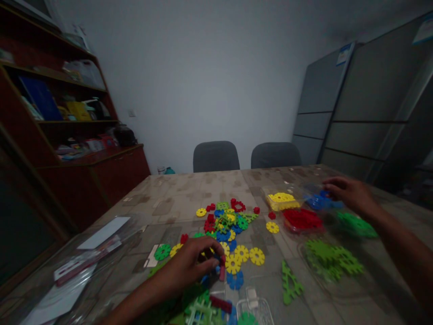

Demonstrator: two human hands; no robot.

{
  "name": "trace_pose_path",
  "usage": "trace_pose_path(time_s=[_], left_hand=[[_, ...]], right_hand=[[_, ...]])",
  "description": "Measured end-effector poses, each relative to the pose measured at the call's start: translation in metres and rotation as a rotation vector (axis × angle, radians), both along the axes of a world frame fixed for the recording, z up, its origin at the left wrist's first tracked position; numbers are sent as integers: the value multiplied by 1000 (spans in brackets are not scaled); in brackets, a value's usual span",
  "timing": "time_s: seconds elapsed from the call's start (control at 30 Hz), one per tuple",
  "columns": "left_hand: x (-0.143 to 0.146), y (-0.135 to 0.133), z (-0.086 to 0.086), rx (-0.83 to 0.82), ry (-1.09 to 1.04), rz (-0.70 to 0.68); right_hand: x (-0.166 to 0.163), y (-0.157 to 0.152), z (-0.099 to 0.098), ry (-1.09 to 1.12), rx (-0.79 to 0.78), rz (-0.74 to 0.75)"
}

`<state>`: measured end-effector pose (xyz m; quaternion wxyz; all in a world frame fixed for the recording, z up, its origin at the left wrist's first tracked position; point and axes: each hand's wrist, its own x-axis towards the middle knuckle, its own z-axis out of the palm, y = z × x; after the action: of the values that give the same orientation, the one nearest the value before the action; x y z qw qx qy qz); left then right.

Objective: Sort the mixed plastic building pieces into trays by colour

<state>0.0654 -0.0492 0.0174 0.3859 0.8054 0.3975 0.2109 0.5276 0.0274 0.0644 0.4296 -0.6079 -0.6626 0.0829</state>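
Note:
My right hand [352, 194] is over the far right container, its fingers closed on a small blue plastic piece [324, 193] above other blue pieces [316, 201]. My left hand [199, 257] curls low over the loose toy pieces near the table's middle. Its thumb and fingers come together beside a dark red bar [222, 271]; what they hold, if anything, is hard to make out. Yellow notched discs [233, 263] and a blue disc [235, 280] lie just right of it. Beyond spreads a mixed pile of red, green, blue and yellow connecting pieces [226, 222].
Clear containers at the right hold yellow pieces [282, 201], red pieces [302, 220], green pieces [356, 224] and light green pieces [333, 259]. A green triangle [291, 283] lies nearer. Plastic packaging [91, 257] covers the left side. Two grey chairs [216, 156] stand behind the table.

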Motion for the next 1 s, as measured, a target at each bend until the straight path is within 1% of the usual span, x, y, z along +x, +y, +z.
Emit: trace_pose_path(time_s=[0.1, 0.13, 0.2, 0.27, 0.33, 0.4, 0.5, 0.57, 0.63, 0.7, 0.83, 1.0], left_hand=[[-11, 6, 9, 140, 109, 48], [-16, 8, 12, 188, 147, 57], [-29, 12, 19, 249, 233, 66], [-42, 16, 25, 260, 336, 91], [-52, 18, 29, 234, 445, 106], [-58, 21, 29, 200, 535, 109], [-58, 23, 26, 165, 565, 102], [-57, 23, 24, 149, 541, 74], [-55, 21, 24, 113, 554, 29], [-52, 18, 26, 67, 592, -17], [-48, 13, 32, 42, 682, -78], [-46, 8, 35, 26, 755, -145]], right_hand=[[-33, -10, -3, 47, -101, 38], [-48, -14, -4, 50, -129, 80], [-84, -24, -9, 14, -178, 215], [-123, -39, -18, -85, -221, 405], [-161, -57, -31, -185, -231, 565], [-193, -75, -48, -235, -235, 682], [-224, -99, -67, -251, -263, 779], [-235, -110, -72, -289, -316, 807], [-243, -116, -73, -336, -365, 820], [-247, -119, -74, -375, -367, 841], [-248, -113, -84, -416, -283, 835], [-241, -102, -90, -416, -157, 720]])
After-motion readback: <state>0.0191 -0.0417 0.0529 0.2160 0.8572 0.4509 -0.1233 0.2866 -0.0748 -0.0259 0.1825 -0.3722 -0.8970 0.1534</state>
